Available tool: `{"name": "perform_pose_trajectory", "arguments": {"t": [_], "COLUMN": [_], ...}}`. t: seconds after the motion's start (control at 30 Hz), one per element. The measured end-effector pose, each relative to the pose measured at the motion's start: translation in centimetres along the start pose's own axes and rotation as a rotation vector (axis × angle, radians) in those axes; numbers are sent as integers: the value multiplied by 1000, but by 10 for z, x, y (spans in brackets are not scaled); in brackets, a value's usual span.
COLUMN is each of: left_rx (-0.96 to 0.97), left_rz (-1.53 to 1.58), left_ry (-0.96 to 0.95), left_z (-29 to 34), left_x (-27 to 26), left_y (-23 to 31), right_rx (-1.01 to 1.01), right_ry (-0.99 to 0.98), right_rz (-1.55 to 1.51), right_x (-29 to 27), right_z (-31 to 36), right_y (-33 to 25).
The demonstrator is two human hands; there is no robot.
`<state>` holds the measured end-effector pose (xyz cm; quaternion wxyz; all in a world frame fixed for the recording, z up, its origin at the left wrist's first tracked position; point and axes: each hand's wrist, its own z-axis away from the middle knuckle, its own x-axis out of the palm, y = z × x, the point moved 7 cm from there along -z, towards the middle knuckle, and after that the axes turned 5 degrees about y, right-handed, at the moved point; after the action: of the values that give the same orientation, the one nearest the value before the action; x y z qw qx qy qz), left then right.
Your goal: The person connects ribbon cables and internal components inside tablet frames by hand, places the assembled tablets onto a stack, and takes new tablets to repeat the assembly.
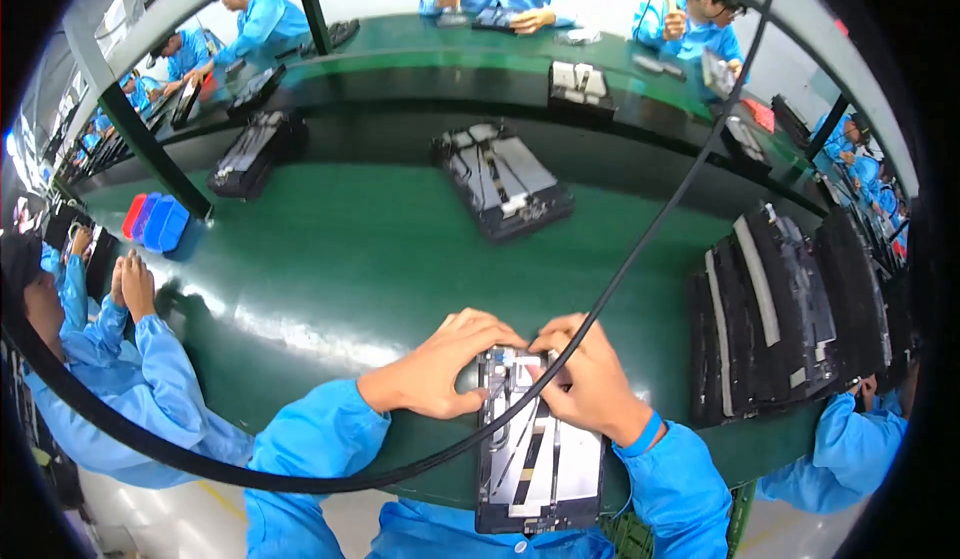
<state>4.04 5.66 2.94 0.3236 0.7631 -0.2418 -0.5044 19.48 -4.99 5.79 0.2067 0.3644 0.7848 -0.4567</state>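
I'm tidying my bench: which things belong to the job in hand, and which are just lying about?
Job in hand:
- Opened flat device, with left hand and right hand on it

Seemingly just lying about:
- Similar device ahead
- Another device, farther left
- Blue bin and red bin, left
- Dark stack, right

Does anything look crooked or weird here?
Yes: a black cable cuts across the view, partly hiding the right hand and the open device. On the green table, another device in the middle lies slanted, and the dark panels at the right lean. I see nothing spilled.
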Motion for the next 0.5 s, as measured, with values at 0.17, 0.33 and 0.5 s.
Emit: {"name": "perform_pose_trajectory", "arguments": {"t": [0.17,0.33,0.5], "left_rx": [-55,-73,-76], "left_rz": [23,61,90], "left_ry": [-76,-104,-109], "left_z": [4,5,5], "left_x": [-1,0,0], "left_y": [8,9,9], "right_rx": [4,-47,-88], "right_ry": [50,39,51], "right_rz": [19,158,165], "right_x": [2,-2,-3], "right_z": [-3,-5,-3], "right_y": [1,-9,-9]}}
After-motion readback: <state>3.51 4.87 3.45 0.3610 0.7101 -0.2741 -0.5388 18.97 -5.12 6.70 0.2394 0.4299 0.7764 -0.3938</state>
